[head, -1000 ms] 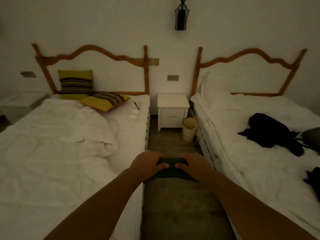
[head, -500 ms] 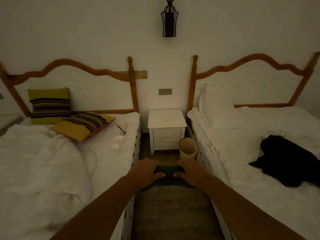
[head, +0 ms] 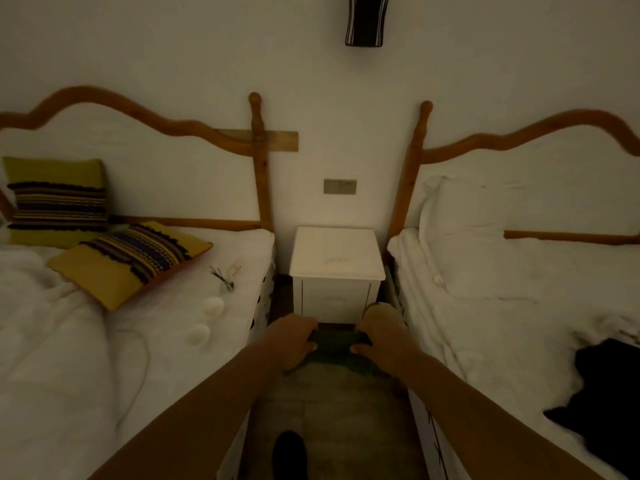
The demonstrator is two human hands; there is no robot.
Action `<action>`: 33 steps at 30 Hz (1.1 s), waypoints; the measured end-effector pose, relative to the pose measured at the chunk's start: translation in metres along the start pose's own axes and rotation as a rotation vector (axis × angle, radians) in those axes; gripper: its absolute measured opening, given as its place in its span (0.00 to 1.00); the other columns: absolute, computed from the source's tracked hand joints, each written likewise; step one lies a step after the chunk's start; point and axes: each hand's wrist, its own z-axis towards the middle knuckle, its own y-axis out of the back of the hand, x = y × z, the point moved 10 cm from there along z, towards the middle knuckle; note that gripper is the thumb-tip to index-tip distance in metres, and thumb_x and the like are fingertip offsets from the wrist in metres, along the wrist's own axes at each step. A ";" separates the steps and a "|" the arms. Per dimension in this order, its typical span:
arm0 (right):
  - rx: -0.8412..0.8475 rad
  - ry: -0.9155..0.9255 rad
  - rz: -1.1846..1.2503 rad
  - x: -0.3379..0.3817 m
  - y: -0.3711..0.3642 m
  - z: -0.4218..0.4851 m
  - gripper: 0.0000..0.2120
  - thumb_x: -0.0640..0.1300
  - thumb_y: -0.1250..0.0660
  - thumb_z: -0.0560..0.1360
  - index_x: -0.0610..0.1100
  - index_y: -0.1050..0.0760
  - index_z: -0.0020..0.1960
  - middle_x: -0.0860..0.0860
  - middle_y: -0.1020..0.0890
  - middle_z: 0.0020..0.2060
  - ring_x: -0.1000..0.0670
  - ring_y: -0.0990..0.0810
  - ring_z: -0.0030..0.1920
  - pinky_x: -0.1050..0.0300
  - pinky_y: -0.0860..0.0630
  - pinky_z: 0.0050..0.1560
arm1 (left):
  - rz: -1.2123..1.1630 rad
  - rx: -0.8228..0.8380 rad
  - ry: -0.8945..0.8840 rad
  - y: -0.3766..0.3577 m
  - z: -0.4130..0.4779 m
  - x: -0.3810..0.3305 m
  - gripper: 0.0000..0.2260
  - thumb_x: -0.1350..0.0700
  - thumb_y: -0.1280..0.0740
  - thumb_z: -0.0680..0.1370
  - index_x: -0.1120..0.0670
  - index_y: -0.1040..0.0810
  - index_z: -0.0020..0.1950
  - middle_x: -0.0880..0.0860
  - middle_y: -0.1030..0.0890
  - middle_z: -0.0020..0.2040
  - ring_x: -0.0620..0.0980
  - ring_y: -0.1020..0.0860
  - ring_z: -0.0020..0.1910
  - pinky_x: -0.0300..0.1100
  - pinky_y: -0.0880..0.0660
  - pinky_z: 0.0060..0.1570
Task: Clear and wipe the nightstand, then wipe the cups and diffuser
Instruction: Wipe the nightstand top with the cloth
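Head cam only, so one view to go on. Both hands are out front around 6 o'clock, left hand (head: 294, 341) and right hand (head: 381, 341) each curled closed on an end of a dark folded cloth (head: 334, 342), probably held flat like that so it's ready to wipe with. The white nightstand (head: 337, 258) sits dead ahead at 12 between the two beds, top already bare. Two small white cups (head: 204, 320) are on the left bed (head: 69, 341) at about 9, presumably parked there to clear the top. Lighting is dim; the diffuser I can't pick out for sure, and the bin (head: 379, 311) behind the right hand is mostly hidden.
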 end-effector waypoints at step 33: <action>0.216 -0.336 0.412 -0.247 -0.096 0.576 0.12 0.56 0.34 0.76 0.48 0.30 0.43 0.53 0.24 0.35 0.53 0.24 0.35 0.57 0.27 0.35 | -0.347 0.088 0.423 -0.011 0.556 0.277 0.04 0.57 0.34 0.78 0.56 0.21 0.50 0.51 0.21 0.44 0.49 0.23 0.46 0.40 0.29 0.46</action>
